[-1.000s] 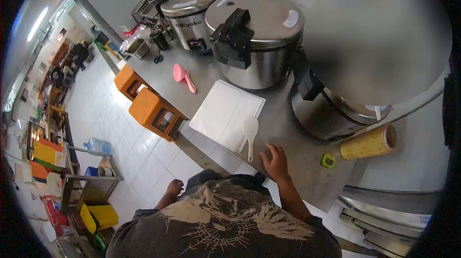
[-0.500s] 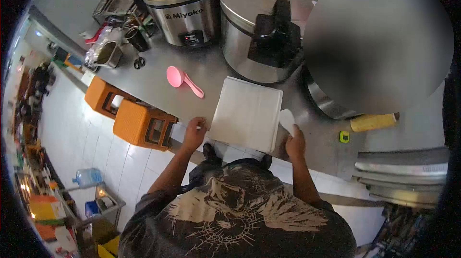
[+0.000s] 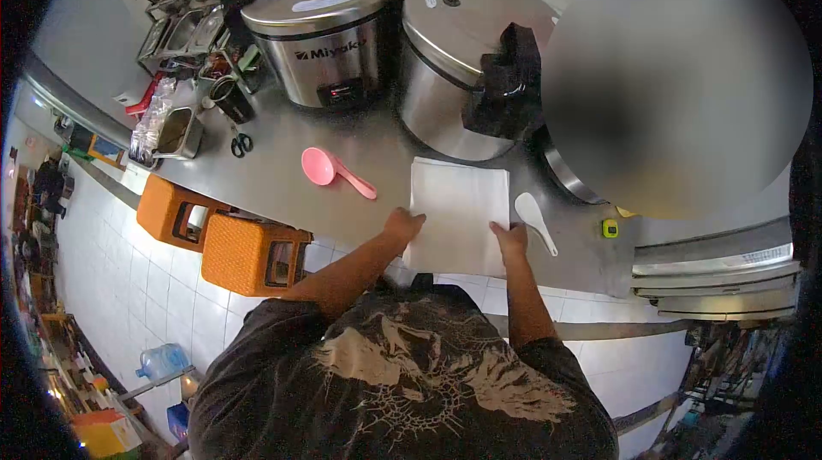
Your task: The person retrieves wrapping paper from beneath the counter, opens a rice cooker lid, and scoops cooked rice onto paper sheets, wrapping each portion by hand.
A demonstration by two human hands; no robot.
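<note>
A stack of white paper sheets [image 3: 459, 216] lies on the steel counter, its near edge reaching the counter's front. My left hand [image 3: 403, 227] is closed on the stack's left edge, thumb on top. On the opposite side, my right hand [image 3: 511, 239] pinches the right edge with its thumb over the paper; the fingers below are partly hidden. Just right of that hand, a white rice paddle [image 3: 534, 218] rests on the counter, handle toward me. A pink scoop [image 3: 330, 170] lies left of the paper, apart from both hands.
Two large rice cookers [image 3: 330, 53] [image 3: 454, 109] stand behind the paper. Scissors [image 3: 241, 145], a metal container [image 3: 180, 134] and a dark cup [image 3: 229, 100] sit at the left. A yellow-green gadget [image 3: 610, 228] lies right. Orange stools [image 3: 244, 254] stand left; a blurred disc covers the upper right.
My right hand has put down the rice paddle and taken the paper's right edge. My left hand has moved right onto the left edge. The view has shifted slightly.
</note>
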